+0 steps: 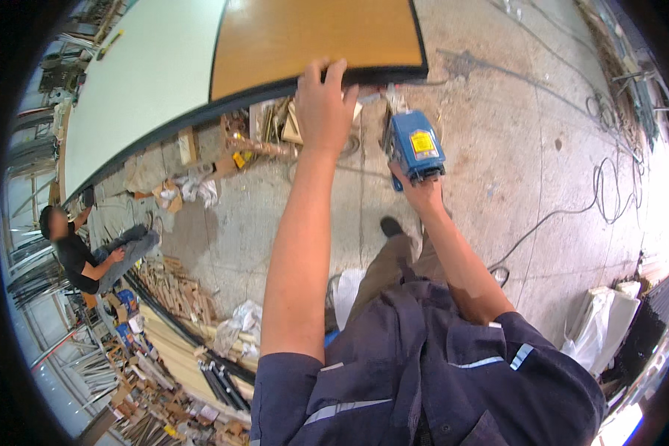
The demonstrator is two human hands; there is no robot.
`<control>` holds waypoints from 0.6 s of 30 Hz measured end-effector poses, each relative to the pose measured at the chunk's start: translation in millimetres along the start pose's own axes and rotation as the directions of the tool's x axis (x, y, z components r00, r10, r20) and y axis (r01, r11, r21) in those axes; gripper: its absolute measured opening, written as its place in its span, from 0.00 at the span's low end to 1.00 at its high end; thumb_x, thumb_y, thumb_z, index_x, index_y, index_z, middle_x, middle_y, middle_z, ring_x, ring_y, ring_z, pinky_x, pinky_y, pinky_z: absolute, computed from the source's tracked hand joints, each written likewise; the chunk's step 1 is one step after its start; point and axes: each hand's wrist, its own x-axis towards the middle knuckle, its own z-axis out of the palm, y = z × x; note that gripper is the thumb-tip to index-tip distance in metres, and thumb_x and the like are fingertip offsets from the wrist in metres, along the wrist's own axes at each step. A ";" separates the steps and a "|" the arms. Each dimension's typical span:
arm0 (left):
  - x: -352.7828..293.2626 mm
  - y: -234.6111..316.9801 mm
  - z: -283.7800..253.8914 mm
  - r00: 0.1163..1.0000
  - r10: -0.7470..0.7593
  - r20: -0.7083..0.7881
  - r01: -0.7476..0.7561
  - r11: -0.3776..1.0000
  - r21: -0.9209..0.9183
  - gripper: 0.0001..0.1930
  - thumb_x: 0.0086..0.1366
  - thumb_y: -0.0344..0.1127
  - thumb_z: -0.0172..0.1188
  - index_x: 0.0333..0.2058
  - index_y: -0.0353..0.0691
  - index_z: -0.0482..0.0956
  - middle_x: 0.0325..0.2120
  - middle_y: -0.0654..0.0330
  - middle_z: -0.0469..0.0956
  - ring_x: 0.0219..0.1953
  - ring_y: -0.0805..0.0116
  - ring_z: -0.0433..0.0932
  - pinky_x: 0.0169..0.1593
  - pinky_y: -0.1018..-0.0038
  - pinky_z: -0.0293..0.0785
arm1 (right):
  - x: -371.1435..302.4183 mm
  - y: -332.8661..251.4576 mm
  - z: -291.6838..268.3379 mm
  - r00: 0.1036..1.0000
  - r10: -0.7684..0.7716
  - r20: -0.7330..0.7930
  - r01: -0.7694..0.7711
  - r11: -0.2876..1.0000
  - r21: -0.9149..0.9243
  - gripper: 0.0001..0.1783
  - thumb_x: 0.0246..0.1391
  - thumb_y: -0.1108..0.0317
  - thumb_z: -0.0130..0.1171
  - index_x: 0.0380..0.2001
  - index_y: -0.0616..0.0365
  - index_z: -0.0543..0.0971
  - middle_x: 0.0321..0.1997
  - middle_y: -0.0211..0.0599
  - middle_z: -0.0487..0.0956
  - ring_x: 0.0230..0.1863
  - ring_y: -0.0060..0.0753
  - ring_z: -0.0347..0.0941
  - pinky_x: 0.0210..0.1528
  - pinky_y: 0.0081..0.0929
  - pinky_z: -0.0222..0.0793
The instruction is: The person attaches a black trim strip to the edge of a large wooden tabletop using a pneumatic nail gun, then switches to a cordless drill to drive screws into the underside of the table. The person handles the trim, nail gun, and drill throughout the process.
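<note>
A large panel (312, 33) with an orange-brown section, a pale section and a black edge strip extends across the top. My left hand (325, 111) grips its near edge, with fingers over the strip and the thumb apart. To the right, below the panel's corner, my right hand (424, 195) is wrapped round a blue power tool (406, 132) with a yellow label. The tool's front end points toward the panel edge; whether it touches is unclear. Its body partly hides my right fingers.
A co-worker (78, 253) in dark clothes is by the panel's far-left end. Scrap wood (186, 290) and plastic wrap (241, 323) lie at lower left. A cable (550, 215) loops across the concrete floor (513, 149) on the right. White boards (602, 327) stand at lower right.
</note>
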 end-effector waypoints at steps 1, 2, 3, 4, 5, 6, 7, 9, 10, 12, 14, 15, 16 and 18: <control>2.6 4.0 -3.5 1.000 -0.005 0.012 0.005 1.000 0.000 0.25 0.56 0.37 0.69 0.52 0.43 0.76 0.51 0.52 0.71 0.54 0.47 0.71 0.55 0.57 0.70 | 2.1 5.5 -14.1 0.997 0.073 0.019 -0.070 0.989 -0.132 0.35 0.53 0.58 0.71 0.56 0.68 0.68 0.55 0.47 0.78 0.58 0.38 0.74 0.61 0.38 0.68; 6.9 11.8 -5.1 0.999 -0.018 0.031 0.019 0.999 -0.034 0.24 0.57 0.35 0.68 0.53 0.42 0.75 0.53 0.52 0.71 0.54 0.47 0.70 0.55 0.57 0.70 | 6.7 24.3 -26.8 0.994 0.107 0.000 -0.107 0.994 0.014 0.38 0.52 0.58 0.72 0.57 0.69 0.66 0.57 0.49 0.77 0.60 0.39 0.72 0.63 0.38 0.67; 3.3 11.2 -9.8 0.998 -0.050 0.049 0.052 0.997 -0.053 0.24 0.57 0.34 0.67 0.54 0.42 0.75 0.54 0.52 0.70 0.53 0.47 0.70 0.55 0.57 0.70 | -0.7 13.9 -41.2 0.996 0.078 0.052 -0.084 0.987 0.139 0.39 0.51 0.58 0.73 0.57 0.71 0.66 0.58 0.49 0.76 0.60 0.39 0.72 0.63 0.37 0.67; 6.2 15.7 -12.1 0.998 -0.044 0.052 0.048 0.997 -0.068 0.24 0.58 0.34 0.66 0.54 0.41 0.74 0.55 0.52 0.69 0.54 0.47 0.70 0.56 0.57 0.70 | 0.9 35.0 -61.0 0.988 0.147 0.036 -0.149 0.988 0.050 0.40 0.50 0.59 0.74 0.57 0.71 0.65 0.58 0.49 0.76 0.59 0.39 0.73 0.62 0.36 0.68; 3.3 12.7 -15.8 0.997 -0.060 0.057 0.064 0.995 -0.073 0.24 0.59 0.33 0.65 0.55 0.41 0.74 0.56 0.52 0.69 0.54 0.46 0.70 0.57 0.57 0.70 | -10.9 13.5 -73.2 0.991 0.129 -0.024 -0.129 0.992 -0.002 0.38 0.50 0.61 0.74 0.56 0.71 0.67 0.56 0.49 0.77 0.57 0.40 0.74 0.60 0.35 0.70; 3.4 13.7 -16.0 0.997 -0.053 0.063 0.059 0.994 -0.090 0.24 0.60 0.33 0.64 0.56 0.41 0.73 0.58 0.52 0.68 0.54 0.46 0.69 0.57 0.57 0.69 | -13.2 24.7 -96.3 0.993 0.117 -0.016 -0.118 0.987 -0.109 0.36 0.49 0.61 0.74 0.55 0.70 0.70 0.54 0.48 0.79 0.55 0.40 0.76 0.58 0.35 0.71; 4.7 14.7 -17.5 0.996 -0.047 0.071 0.054 0.993 -0.104 0.24 0.60 0.33 0.63 0.57 0.41 0.73 0.59 0.52 0.68 0.54 0.46 0.69 0.57 0.57 0.69 | -13.1 51.2 -115.9 0.998 0.030 -0.054 -0.035 0.995 -0.096 0.35 0.47 0.62 0.75 0.53 0.69 0.72 0.52 0.47 0.80 0.52 0.40 0.77 0.56 0.35 0.72; 5.1 19.1 -19.2 0.996 -0.048 0.071 0.054 0.995 -0.083 0.24 0.62 0.33 0.62 0.58 0.41 0.72 0.60 0.53 0.67 0.54 0.46 0.69 0.57 0.57 0.69 | -16.6 83.6 -157.5 0.987 -0.042 -0.155 -0.006 0.955 -0.296 0.34 0.43 0.64 0.76 0.52 0.68 0.74 0.49 0.46 0.81 0.49 0.40 0.78 0.54 0.37 0.72; 4.0 20.2 -19.8 0.995 -0.067 0.072 0.072 0.994 -0.076 0.24 0.62 0.33 0.61 0.58 0.41 0.72 0.61 0.53 0.67 0.54 0.46 0.69 0.57 0.57 0.69 | -20.2 98.0 -178.0 0.978 -0.018 -0.207 -0.046 0.953 -0.299 0.34 0.42 0.64 0.76 0.52 0.67 0.74 0.48 0.45 0.81 0.49 0.40 0.78 0.54 0.37 0.72; 3.1 19.2 -15.8 0.994 -0.088 0.060 0.093 0.992 -0.083 0.24 0.63 0.34 0.60 0.59 0.42 0.71 0.62 0.53 0.66 0.55 0.46 0.68 0.57 0.56 0.69 | -25.6 125.6 -217.7 0.955 0.008 -0.296 -0.060 0.984 -0.169 0.29 0.43 0.68 0.74 0.50 0.65 0.77 0.47 0.41 0.83 0.47 0.37 0.78 0.52 0.35 0.72; -2.0 17.0 -15.2 0.994 -0.099 0.035 0.102 0.990 -0.094 0.25 0.64 0.34 0.60 0.59 0.41 0.71 0.62 0.53 0.65 0.55 0.45 0.68 0.58 0.56 0.68 | -27.1 121.2 -252.7 0.946 0.143 -0.290 -0.221 0.942 -0.254 0.24 0.45 0.67 0.71 0.46 0.64 0.80 0.43 0.38 0.83 0.43 0.34 0.78 0.48 0.34 0.72; -1.6 19.9 -13.8 0.995 -0.098 0.020 0.100 0.989 -0.106 0.25 0.64 0.33 0.60 0.59 0.41 0.70 0.63 0.53 0.65 0.55 0.45 0.68 0.58 0.55 0.68 | -28.0 134.7 -270.2 0.930 0.153 -0.334 -0.228 0.953 -0.198 0.19 0.47 0.64 0.70 0.41 0.63 0.81 0.37 0.35 0.83 0.37 0.30 0.77 0.42 0.31 0.71; -3.8 22.1 -14.3 0.995 -0.100 0.013 0.100 0.992 -0.072 0.25 0.64 0.32 0.60 0.60 0.40 0.69 0.64 0.52 0.63 0.56 0.44 0.67 0.58 0.55 0.67 | -24.7 157.4 -291.6 0.896 0.287 -0.339 -0.358 0.918 -0.169 0.12 0.48 0.64 0.68 0.33 0.60 0.82 0.30 0.32 0.82 0.32 0.25 0.75 0.36 0.28 0.69; -7.4 22.3 -5.2 0.992 -0.119 0.032 0.123 0.972 -0.202 0.25 0.65 0.32 0.60 0.61 0.40 0.68 0.66 0.50 0.61 0.60 0.41 0.65 0.59 0.55 0.67 | -18.6 229.5 -333.5 0.864 0.371 -0.340 -0.427 0.898 -0.106 0.08 0.50 0.65 0.66 0.24 0.56 0.79 0.23 0.29 0.77 0.24 0.27 0.72 0.28 0.29 0.66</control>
